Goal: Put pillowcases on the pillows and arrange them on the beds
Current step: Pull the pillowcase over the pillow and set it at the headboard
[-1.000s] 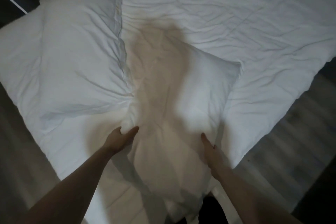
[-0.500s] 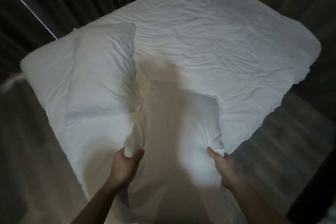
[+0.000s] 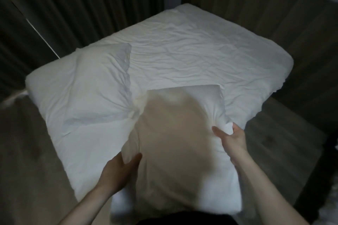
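I hold a white pillow (image 3: 182, 142) in its pillowcase upright in front of me, lifted over the near corner of the bed (image 3: 192, 47). My left hand (image 3: 118, 171) grips its left edge low down. My right hand (image 3: 230, 137) pinches its right edge higher up, bunching the fabric. My shadow darkens the pillow's middle. A second white pillow (image 3: 87, 87) in its case lies flat on the bed's left side, its right corner touching the held pillow.
Dark ribbed curtains (image 3: 73, 5) hang behind the bed on the left. A wood-panelled wall (image 3: 274, 5) runs along the far right. Wood-look floor (image 3: 274, 142) shows to the right and to the left (image 3: 27, 151) of the bed.
I have stepped back and raised the pillow off the bed toward me; more of the bed and room has come into view. Both hands kept hold of its edges.
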`<state>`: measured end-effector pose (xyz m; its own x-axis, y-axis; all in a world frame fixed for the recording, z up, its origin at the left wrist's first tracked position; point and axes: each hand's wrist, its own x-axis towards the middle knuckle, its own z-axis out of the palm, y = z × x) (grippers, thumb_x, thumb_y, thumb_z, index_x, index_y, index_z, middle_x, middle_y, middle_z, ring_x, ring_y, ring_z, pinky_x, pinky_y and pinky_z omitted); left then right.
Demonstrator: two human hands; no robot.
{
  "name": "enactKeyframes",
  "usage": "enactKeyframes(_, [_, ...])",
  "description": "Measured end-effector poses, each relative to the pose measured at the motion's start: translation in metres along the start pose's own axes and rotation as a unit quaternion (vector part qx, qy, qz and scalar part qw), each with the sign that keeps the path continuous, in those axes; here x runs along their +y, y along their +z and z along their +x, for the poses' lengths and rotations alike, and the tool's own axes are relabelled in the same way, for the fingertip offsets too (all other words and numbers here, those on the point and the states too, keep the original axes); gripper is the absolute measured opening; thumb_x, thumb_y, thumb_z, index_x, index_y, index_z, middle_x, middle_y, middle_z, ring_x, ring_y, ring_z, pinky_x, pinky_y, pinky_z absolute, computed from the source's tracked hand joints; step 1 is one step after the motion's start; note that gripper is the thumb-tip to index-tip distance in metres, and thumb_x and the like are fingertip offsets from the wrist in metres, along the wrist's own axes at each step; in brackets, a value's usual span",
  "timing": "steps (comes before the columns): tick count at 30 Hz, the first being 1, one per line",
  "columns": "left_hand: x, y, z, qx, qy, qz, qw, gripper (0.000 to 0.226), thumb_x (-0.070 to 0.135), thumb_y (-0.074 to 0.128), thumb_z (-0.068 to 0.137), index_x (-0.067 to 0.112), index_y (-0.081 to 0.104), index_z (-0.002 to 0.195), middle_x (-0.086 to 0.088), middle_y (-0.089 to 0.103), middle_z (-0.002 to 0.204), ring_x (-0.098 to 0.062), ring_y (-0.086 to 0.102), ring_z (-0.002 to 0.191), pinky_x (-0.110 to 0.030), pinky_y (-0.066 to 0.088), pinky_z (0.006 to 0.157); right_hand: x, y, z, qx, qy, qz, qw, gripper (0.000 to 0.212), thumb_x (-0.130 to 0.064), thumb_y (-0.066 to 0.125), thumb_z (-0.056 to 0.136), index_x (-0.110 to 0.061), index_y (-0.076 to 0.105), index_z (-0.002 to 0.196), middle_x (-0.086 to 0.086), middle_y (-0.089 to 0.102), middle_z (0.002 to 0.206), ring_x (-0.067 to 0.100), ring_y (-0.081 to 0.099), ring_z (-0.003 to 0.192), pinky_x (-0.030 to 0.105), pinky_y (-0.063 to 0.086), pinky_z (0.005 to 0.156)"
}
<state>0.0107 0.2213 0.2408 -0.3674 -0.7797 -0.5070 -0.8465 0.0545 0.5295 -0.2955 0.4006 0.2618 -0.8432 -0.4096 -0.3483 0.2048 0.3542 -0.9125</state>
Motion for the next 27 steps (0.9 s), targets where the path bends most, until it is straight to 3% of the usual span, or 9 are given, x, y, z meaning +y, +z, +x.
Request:
enactKeyframes(3, [0.028,0.011,-0.002,-0.089,0.027,0.113,0.989,0.061,0.074,0.049,0.092,0.02,0.07,0.111,-0.001,0.077,0.112,-0.022,0.071,0.106,-0.032,0.048,0.078,-0.041,-0.03,0.019,-0.033,-0.066,-0.012,0.997,0.026,-0.006,0.08,0.085,-0.021,0.062,0.073,-0.013,0.059,0.049,0.003,0.049,0.041,0.017,0.039,0.041])
enactKeyframes(6, [0.066,0.026,0.003,-0.126,0.079,0.236,0.96,0.063,0.085,0.049,0.079,0.028,0.066,0.098,0.014,0.072,0.094,-0.008,0.068,0.092,-0.028,0.053,0.081,-0.064,-0.07,0.036,-0.058,-0.138,-0.053,0.987,0.016,-0.008,0.082,0.084,-0.019,0.07,0.082,-0.007,0.071,0.065,0.012,0.06,0.053,0.027,0.048,0.048])
enactKeyframes(10, [0.172,0.046,0.008,-0.061,0.26,0.186,0.945,0.045,0.077,0.056,0.075,0.046,0.058,0.108,0.022,0.066,0.11,0.004,0.063,0.094,-0.025,0.054,0.086,-0.075,-0.125,0.045,-0.115,-0.196,-0.091,0.97,0.028,-0.013,0.084,0.084,-0.034,0.072,0.097,-0.023,0.077,0.089,-0.003,0.073,0.081,0.013,0.056,0.07])
enactKeyframes(15, [0.338,0.071,0.019,0.059,0.474,0.08,0.875,0.049,0.035,0.076,0.082,0.033,0.06,0.128,0.016,0.053,0.129,-0.005,0.057,0.116,-0.03,0.052,0.095,-0.082,-0.203,0.079,-0.138,-0.248,-0.147,0.948,0.02,-0.013,0.086,0.079,-0.019,0.078,0.095,-0.004,0.079,0.09,0.013,0.075,0.088,0.037,0.059,0.075])
enactKeyframes(19, [0.431,0.096,0.03,0.081,0.507,0.18,0.839,0.083,0.015,0.067,0.068,0.028,0.046,0.147,0.005,0.038,0.156,-0.022,0.04,0.141,-0.037,0.039,0.114,-0.095,-0.258,0.102,-0.185,-0.287,-0.217,0.914,0.013,-0.024,0.083,0.08,-0.029,0.071,0.078,-0.01,0.072,0.073,-0.002,0.066,0.073,0.029,0.049,0.063])
enactKeyframes(22, [0.467,0.12,0.046,-0.001,0.454,0.305,0.837,0.097,0.024,0.061,0.058,0.032,0.039,0.152,0.006,0.038,0.16,-0.021,0.026,0.152,-0.043,0.021,0.126,-0.105,-0.289,0.121,-0.214,-0.311,-0.262,0.888,0.022,-0.031,0.083,0.081,-0.037,0.064,0.07,-0.016,0.068,0.069,-0.006,0.063,0.069,0.031,0.047,0.06])
enactKeyframes(24, [0.477,0.138,0.058,-0.091,0.38,0.367,0.844,0.074,0.034,0.064,0.059,0.037,0.057,0.133,0.008,0.062,0.13,-0.016,0.046,0.137,-0.044,0.022,0.124,-0.107,-0.307,0.138,-0.226,-0.329,-0.27,0.876,0.031,-0.034,0.084,0.08,-0.035,0.057,0.065,-0.016,0.061,0.064,-0.007,0.058,0.065,0.03,0.044,0.059])
enactKeyframes(26, [0.477,0.157,0.074,-0.117,0.355,0.338,0.863,0.024,0.03,0.068,0.062,0.025,0.067,0.086,0.012,0.065,0.078,-0.014,0.064,0.09,-0.031,0.044,0.09,-0.107,-0.322,0.158,-0.229,-0.336,-0.286,0.868,0.036,-0.033,0.083,0.081,-0.031,0.052,0.063,-0.013,0.056,0.062,-0.006,0.054,0.062,0.032,0.043,0.058])
enactKeyframes(27, [0.476,0.165,0.08,-0.106,0.355,0.296,0.881,0.012,0.022,0.067,0.063,0.018,0.059,0.071,0.009,0.057,0.062,-0.013,0.059,0.069,-0.027,0.043,0.07,-0.106,-0.33,0.168,-0.227,-0.334,-0.297,0.865,0.035,-0.032,0.081,0.081,-0.028,0.051,0.064,-0.01,0.056,0.062,-0.003,0.055,0.061,0.035,0.045,0.058])
